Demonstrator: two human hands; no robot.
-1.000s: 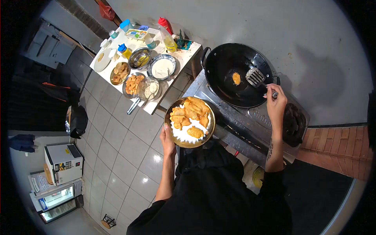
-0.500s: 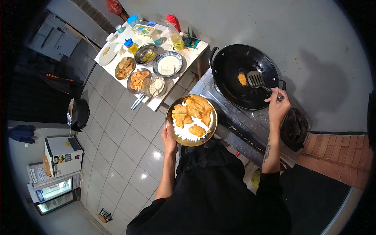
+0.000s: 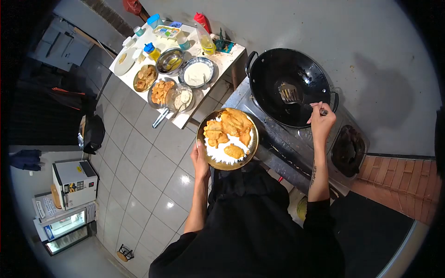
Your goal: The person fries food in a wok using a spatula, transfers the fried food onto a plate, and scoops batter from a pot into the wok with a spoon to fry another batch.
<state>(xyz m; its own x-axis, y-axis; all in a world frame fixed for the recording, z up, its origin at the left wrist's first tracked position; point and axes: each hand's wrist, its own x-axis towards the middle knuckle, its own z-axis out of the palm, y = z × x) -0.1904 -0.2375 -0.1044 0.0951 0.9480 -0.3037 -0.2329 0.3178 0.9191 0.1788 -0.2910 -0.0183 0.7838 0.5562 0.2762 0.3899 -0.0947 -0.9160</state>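
My left hand [image 3: 200, 160] grips the left rim of a round gold-coloured plate [image 3: 253, 153], which is lined with white paper. Several golden fried pieces [image 3: 234, 124] lie on the paper, one of them apart near the bottom. My right hand [image 3: 322, 116] is closed round the handle of a slotted metal spatula [image 3: 289, 94]. The spatula's blade is down inside a large black wok [image 3: 271, 69], over a small fried piece that shows only partly through the slots.
The wok stands on a metal stove [image 3: 278, 139], with a dark second burner [image 3: 347, 150] to its right. Up left, a white table [image 3: 185, 118] holds bowls of food, bottles and a long-handled pan [image 3: 182, 99]. A brick ledge [image 3: 398, 185] is at the right.
The spatula has moved left within the wok, from beside the fried piece to over it. My right hand has shifted slightly with it. My left hand still holds the plate.
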